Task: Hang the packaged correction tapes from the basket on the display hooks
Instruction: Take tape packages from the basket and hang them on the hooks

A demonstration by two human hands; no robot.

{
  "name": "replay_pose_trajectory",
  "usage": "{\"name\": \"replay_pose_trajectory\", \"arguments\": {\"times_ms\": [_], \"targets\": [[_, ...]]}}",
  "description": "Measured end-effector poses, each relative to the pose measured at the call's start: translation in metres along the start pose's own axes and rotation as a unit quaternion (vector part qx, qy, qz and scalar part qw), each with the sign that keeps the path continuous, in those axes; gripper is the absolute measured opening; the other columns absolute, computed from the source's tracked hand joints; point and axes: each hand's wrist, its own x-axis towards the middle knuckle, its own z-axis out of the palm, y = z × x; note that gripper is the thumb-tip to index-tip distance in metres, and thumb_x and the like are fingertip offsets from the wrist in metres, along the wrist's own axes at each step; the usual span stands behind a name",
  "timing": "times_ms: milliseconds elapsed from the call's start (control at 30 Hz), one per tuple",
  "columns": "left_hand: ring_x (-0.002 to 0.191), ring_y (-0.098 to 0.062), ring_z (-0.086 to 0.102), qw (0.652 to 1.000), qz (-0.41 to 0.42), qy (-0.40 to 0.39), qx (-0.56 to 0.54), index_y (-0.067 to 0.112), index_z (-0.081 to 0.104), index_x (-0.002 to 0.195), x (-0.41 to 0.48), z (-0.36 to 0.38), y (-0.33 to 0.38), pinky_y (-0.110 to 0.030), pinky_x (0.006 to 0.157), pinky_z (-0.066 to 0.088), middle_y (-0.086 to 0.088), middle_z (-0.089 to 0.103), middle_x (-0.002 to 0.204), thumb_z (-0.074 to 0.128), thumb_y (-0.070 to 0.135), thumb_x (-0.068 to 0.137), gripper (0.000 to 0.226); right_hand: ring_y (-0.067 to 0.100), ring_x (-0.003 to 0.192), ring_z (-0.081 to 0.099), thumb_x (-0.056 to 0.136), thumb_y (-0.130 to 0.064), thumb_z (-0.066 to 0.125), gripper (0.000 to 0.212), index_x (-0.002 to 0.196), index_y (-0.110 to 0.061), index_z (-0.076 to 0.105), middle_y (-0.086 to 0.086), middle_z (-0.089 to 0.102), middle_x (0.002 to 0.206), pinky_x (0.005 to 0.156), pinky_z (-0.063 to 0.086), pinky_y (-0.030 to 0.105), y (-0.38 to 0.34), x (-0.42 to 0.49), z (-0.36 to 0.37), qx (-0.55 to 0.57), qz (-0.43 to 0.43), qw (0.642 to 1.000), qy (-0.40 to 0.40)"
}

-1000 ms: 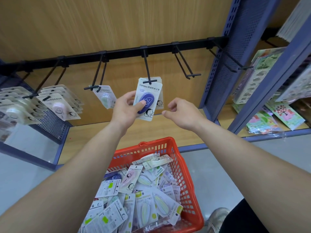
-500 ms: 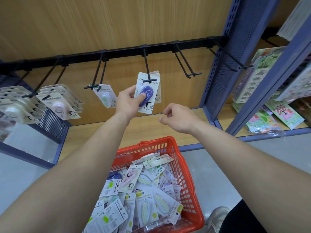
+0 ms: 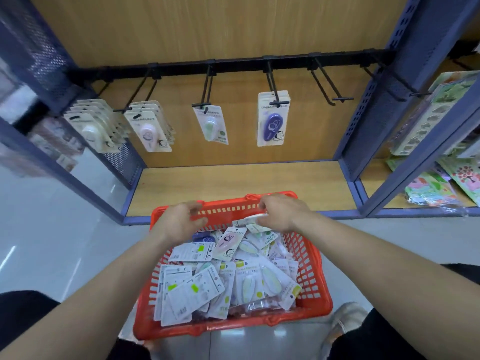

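Both hands had come down from the hooks to the basket since half a second earlier, and the purple pack that the left hand had been holding up was left hanging on its own. The left hand [image 3: 181,224] hovered over the far left of the heap, fingers loosely curled and holding nothing. The right hand [image 3: 281,214] had its fingers bent over a white pack [image 3: 253,219] lying on top at the far end. Whether it had pinched that pack or only touched it could not be told.

The purple pack [image 3: 272,120] hung at the front of a short stack on its hook. To its left along the black rail [image 3: 233,67] hung a green pack [image 3: 211,124], a row of pink packs [image 3: 149,128] and a row of cream packs [image 3: 91,128]. Two empty hooks [image 3: 333,89] stood to the right.

The red basket [image 3: 233,327] was still heaped with packaged tapes [image 3: 220,276], so most of the hanging looked to be left.

The basket sat low between the person's knees, over a pale grey floor [image 3: 39,229]. Beyond it ran the wooden bottom shelf [image 3: 233,183] and a wood back panel, framed by blue perforated uprights [image 3: 363,113]. Colourful sticker sheets [image 3: 441,183] filled the bay to the right.
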Motion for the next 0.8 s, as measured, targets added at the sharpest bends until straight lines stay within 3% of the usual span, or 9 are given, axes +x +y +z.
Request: {"name": "replay_pose_trajectory", "arguments": {"times_ms": [133,267,367,467,600,700,800], "targets": [[0.114,-0.024,0.064,0.997,-0.035,-0.035,0.057,0.019,0.061,0.136,-0.021,0.024,-0.052,-0.024,0.084,0.043,-0.005,0.067,0.132,0.067,0.037,0.094,0.046,0.029,0.117,0.058,0.098,-0.043,0.058,0.048,0.133,-0.010,0.055,0.011,0.061,0.131,0.082,0.043,0.035,-0.016,0.004,0.055,0.046,-0.006,0.997,-0.059],[0.123,-0.024,0.060,0.996,-0.071,-0.052,0.010,0.019,0.055,0.143,-0.026,0.055,-0.086,-0.026,0.094,0.044,-0.005,0.062,0.139,0.068,0.036,0.095,0.053,0.029,0.125,0.055,0.099,-0.039,0.058,0.059,0.149,-0.011,0.042,0.013,0.051,0.146,0.091,0.045,0.036,-0.031,0.023,0.115,0.140,0.025,0.987,-0.074],[0.128,-0.025,0.057,0.995,-0.083,-0.045,-0.023,0.018,0.056,0.141,-0.017,0.077,-0.100,-0.028,0.099,0.045,-0.007,0.059,0.144,0.070,0.034,0.094,0.052,0.030,0.128,0.054,0.100,-0.038,0.057,0.061,0.153,-0.013,0.039,0.011,0.044,0.153,0.100,0.047,0.039,-0.037,0.043,0.145,0.184,0.065,0.980,-0.037],[0.135,-0.027,0.052,0.997,-0.069,-0.037,-0.019,0.019,0.057,0.141,0.001,0.092,-0.105,-0.030,0.105,0.042,-0.008,0.047,0.155,0.069,0.035,0.095,0.051,0.030,0.128,0.054,0.099,-0.044,0.055,0.057,0.150,-0.019,0.042,0.008,0.054,0.144,0.099,0.049,0.042,-0.033,0.065,0.165,0.203,0.103,0.974,0.016],[0.139,-0.024,0.047,0.996,-0.058,-0.062,-0.024,0.023,0.052,0.145,0.029,0.105,-0.115,-0.032,0.110,0.039,-0.004,0.048,0.154,0.077,0.041,0.087,0.066,0.023,0.112,0.064,0.096,-0.055,0.054,0.057,0.146,-0.029,0.047,-0.008,0.072,0.109,0.083,0.050,0.038,-0.030,0.085,0.176,0.207,0.137,0.968,0.034],[0.145,-0.023,0.039,0.991,-0.054,-0.116,-0.037,0.022,0.048,0.150,0.042,0.110,-0.127,-0.035,0.116,0.034,0.000,0.040,0.159,0.083,0.041,0.082,0.079,0.020,0.112,0.064,0.091,-0.059,0.061,0.054,0.135,-0.029,0.058,-0.013,0.070,0.116,0.080,0.050,0.036,-0.032,0.090,0.184,0.187,0.136,0.972,0.046],[0.141,-0.026,0.044,0.995,-0.037,-0.095,-0.019,0.026,0.055,0.145,0.050,0.118,-0.142,-0.040,0.115,0.037,-0.002,0.048,0.154,0.083,0.035,0.083,0.069,0.020,0.111,0.064,0.088,-0.057,0.066,0.058,0.139,-0.032,0.053,-0.014,0.069,0.105,0.080,0.051,0.035,-0.030,0.093,0.192,0.183,0.139,0.972,0.049]]}}
